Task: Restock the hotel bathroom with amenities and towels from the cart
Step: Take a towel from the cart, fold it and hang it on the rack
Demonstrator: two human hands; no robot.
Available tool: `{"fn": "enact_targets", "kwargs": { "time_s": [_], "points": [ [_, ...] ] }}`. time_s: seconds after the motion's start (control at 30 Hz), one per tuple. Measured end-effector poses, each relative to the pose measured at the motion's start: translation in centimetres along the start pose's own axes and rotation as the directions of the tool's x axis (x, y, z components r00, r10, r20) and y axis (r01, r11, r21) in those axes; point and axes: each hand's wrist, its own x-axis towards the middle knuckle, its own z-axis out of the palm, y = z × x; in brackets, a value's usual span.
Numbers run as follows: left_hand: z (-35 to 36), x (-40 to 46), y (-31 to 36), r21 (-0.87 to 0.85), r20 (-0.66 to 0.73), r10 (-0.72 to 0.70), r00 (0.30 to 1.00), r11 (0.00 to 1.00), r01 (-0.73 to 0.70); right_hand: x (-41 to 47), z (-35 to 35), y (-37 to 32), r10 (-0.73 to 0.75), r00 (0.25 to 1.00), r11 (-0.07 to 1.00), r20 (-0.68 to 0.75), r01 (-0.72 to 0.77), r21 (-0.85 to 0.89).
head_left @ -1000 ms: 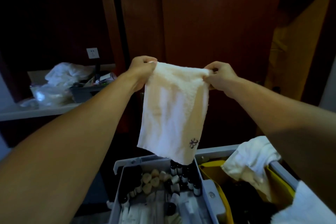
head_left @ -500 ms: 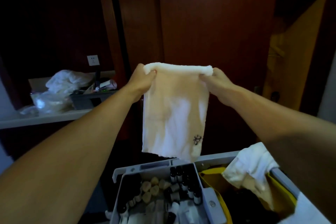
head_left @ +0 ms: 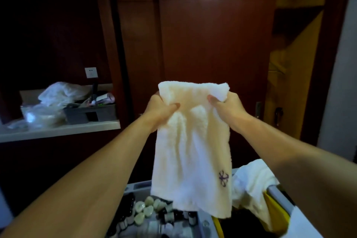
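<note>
Both hands hold a white towel point(head_left: 190, 152) up in front of the person, above the cart point(head_left: 207, 224). The left hand point(head_left: 160, 107) clenches the towel's upper left part, thumb pressed into the cloth and fingers hidden behind it. The right hand point(head_left: 227, 105) grasps the upper right corner, thumb in front, with a bunch of cloth rising above the knuckles. Each grip is closed on the towel. The top edge is folded over between the two hands, and the rest hangs down in loose vertical folds. A small dark embroidered mark point(head_left: 223, 178) sits near the lower right edge. The towel's bottom edge hangs in front of the cart's tray, covering part of it.

In the tray lie small dark bottles point(head_left: 168, 216) and pale round caps point(head_left: 144, 208). To the right, a second white cloth point(head_left: 251, 185) drapes over the rim of a yellow bag point(head_left: 275, 210) on the cart.

At the left, a pale tabletop point(head_left: 58, 131) carries a grey tray point(head_left: 90, 115) with small items, crumpled white plastic point(head_left: 58, 92) and a clear bag point(head_left: 38, 116). A wall socket point(head_left: 90, 72) sits above it. Dark red wooden panels point(head_left: 212, 44) fill the background.
</note>
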Motion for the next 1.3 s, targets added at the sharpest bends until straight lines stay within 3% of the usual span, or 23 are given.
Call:
{"fn": "enact_targets", "kwargs": {
  "time_s": [0.33, 0.6, 0.87, 1.1, 1.3],
  "points": [
    [1.4, -5.2, 2.4, -0.303, 0.101, 0.025, 0.995, 0.953, 0.007, -6.2, -5.3, -2.7, 0.015, 0.999, 0.999, -0.029, -0.014, 0.043],
    [-2.0, -12.5, 4.1, -0.367, 0.2, 0.083, 0.976, 0.93, -0.004, -15.4, -7.1, -6.3, 0.011, 0.993, 1.0, -0.12, -0.011, -0.002],
    [-4.1, -21.2, 6.0, -0.346, 0.27, 0.024, 0.962, 0.935, 0.074, -27.3, -10.4, -9.7, 0.028, 0.985, 1.0, -0.171, -0.028, 0.003],
    [-3.9, -28.1, 10.0, -0.432, 0.417, 0.089, 0.904, 0.895, 0.111, -35.0, -15.7, -13.1, 0.068, 0.967, 0.998, -0.244, -0.064, 0.021],
    [-2.5, -33.6, 14.2, -0.502, 0.515, 0.224, 0.828, 0.861, 0.079, -41.2, -20.9, -16.4, 0.076, 0.94, 0.997, -0.332, -0.073, 0.022]
  ]
}}
